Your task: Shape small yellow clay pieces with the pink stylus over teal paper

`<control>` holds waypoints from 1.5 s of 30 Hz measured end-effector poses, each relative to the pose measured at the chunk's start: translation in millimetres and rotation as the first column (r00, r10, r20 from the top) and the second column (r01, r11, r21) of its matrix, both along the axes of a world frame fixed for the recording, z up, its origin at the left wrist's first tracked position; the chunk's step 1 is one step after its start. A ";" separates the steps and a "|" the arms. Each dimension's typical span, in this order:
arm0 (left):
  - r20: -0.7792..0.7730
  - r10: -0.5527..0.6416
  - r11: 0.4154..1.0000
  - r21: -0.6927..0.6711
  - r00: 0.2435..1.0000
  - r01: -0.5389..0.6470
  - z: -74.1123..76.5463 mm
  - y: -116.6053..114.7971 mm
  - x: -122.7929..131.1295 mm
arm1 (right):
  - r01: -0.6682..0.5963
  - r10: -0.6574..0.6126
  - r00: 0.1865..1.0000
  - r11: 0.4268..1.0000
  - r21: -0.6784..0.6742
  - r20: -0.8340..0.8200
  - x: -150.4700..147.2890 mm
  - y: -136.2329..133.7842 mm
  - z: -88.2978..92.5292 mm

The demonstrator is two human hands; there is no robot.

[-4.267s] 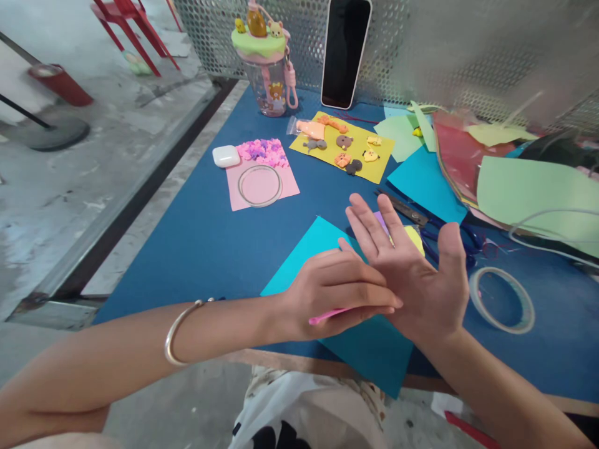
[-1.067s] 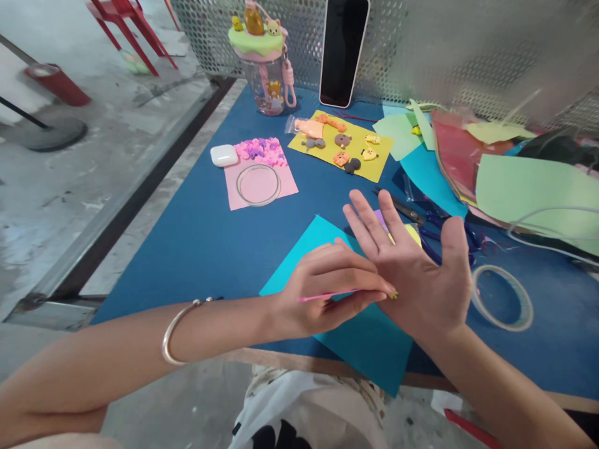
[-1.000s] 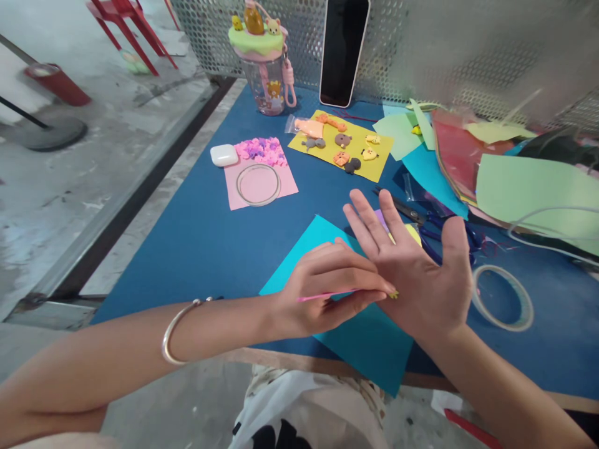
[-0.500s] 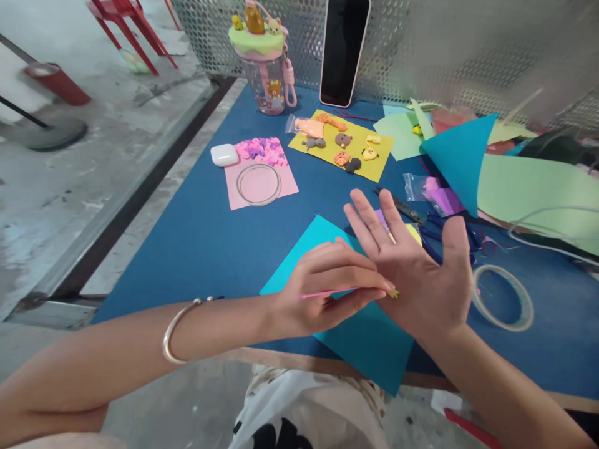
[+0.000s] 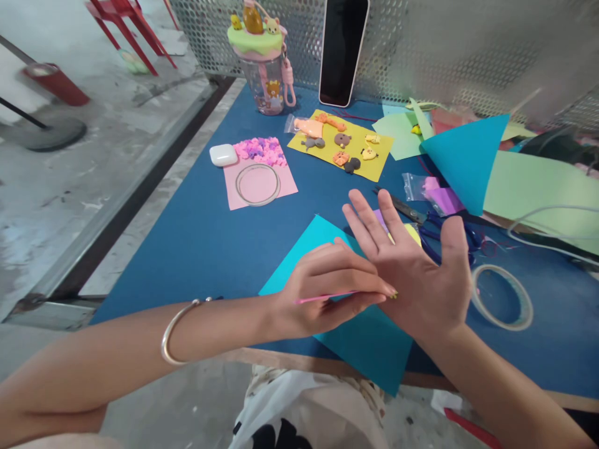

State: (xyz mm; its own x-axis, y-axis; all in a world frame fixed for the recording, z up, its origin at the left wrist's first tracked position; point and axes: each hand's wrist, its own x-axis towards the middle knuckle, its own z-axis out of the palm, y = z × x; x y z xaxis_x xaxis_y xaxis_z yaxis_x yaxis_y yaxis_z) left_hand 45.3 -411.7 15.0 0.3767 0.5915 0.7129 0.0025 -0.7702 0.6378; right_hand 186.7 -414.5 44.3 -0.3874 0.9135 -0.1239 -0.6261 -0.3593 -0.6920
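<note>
- Pink stick (image 5: 322, 297): thin, lies roughly level, pinched in the left hand (image 5: 322, 279); its far end reaches the palm of the right hand (image 5: 418, 274), above the near edge of the table (image 5: 201, 243)
- Left grip: thumb below, fingers pressed together on top, closed on the Pink stick as one holds a pen; a low, tight hold of this sort probably gives fine control of the tip
- Yellow-green speck (image 5: 394, 294): sits at the stick's tip, against the right palm; too small to tell what it is, or whether it clings to the tip or to the skin
- Right hand: palm up, fingers spread and straight, thumb raised; grips nothing; judged to be held flat as a small work surface for the speck
- Both hands hover over a teal sheet (image 5: 299, 262) lying flat beneath them; bracelet (image 5: 174, 333) on the left forearm
- Near the right hand: tape ring (image 5: 501, 327) just to its right; scissors (image 5: 412, 215) beyond the fingertips
- Farther back: pink sheet (image 5: 285, 184); yellow sheet (image 5: 362, 165) carrying small clay figures; phone (image 5: 343, 50) upright against the mesh
- Raised teal sheet (image 5: 468, 159) at far right stands off the table; what lifts it is out of view
</note>
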 end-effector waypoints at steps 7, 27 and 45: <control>-0.006 0.002 1.000 0.009 1.000 -0.001 0.0 0.2 0.6 | 0.005 -0.005 1.000 1.000 0.000 -0.017 -0.7 0.0 -0.4; -0.222 0.309 0.818 0.558 0.925 -0.139 -3.1 -1.0 -4.7 | 0.034 -0.033 0.999 0.999 0.032 -0.034 1.0 1.0 1.3; -0.328 0.392 0.742 0.665 0.860 -0.084 -5.2 -4.3 -5.0 | 0.054 -0.046 0.992 0.996 0.069 -0.113 6.9 -0.7 5.3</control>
